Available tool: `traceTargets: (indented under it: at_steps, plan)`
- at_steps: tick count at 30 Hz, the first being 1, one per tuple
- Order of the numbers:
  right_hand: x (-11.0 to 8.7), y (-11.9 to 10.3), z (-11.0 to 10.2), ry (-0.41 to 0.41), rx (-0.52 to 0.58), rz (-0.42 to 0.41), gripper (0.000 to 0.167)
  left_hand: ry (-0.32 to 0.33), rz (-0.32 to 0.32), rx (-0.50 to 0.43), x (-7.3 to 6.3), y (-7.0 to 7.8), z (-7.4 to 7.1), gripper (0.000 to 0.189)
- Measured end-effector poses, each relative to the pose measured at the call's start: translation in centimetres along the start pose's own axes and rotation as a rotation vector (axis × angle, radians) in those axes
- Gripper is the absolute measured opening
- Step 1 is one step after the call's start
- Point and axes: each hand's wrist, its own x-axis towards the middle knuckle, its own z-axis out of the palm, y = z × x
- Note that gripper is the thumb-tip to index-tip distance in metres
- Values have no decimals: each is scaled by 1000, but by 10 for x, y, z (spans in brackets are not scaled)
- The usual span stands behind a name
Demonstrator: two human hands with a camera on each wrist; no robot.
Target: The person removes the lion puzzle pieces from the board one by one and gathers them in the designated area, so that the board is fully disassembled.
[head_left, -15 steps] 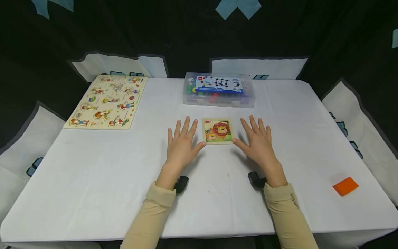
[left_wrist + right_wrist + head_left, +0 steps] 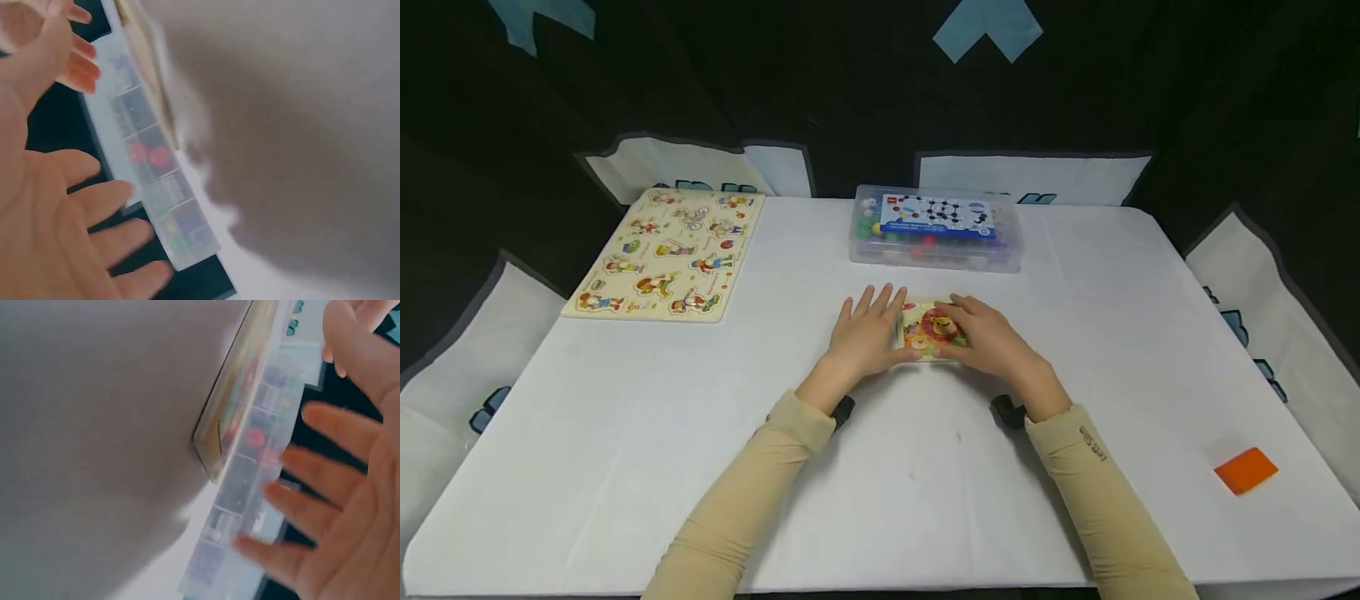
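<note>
A small square lion picture puzzle with a pale wooden border lies flat on the white table, between the two hands. On its left side is my left hand, fingers extended and thumb at the lower edge. My right hand reaches over the right side, covering part of the picture. In the right wrist view that hand has loosely spread fingers above the puzzle, gripping nothing. The left wrist view shows the left hand with spread fingers too, beside the puzzle's pale edge.
Behind the puzzle stands a clear plastic case with coloured balls and a printed label. A large wooden peg board with figures lies at the back left. An orange block rests near the right edge.
My right hand has moved left, its fingers now over the puzzle's right side. My left hand has shifted right, closer to the puzzle. The head view has tilted slightly.
</note>
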Motion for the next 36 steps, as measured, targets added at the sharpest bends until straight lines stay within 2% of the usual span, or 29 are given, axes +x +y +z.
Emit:
traceTargets:
  at_steps: [5,10,15,22,29,36]
  plan:
    - [28,3,9,-148,119,-52,66,-148,-41,-37,16,-8,9,113]
    - [48,4,16,-237,71,-27,69,-266,-38,-41,23,-14,14,113]
    - [52,3,16,-264,35,4,64,-344,-40,-13,24,-14,15,106]
    - [60,-3,4,-289,66,47,52,-327,-28,28,30,-10,8,109]
    - [73,-9,-7,-359,50,136,56,-324,-19,51,34,-10,5,112]
    - [78,-6,-8,-373,115,139,56,-325,-21,72,38,-13,3,112]
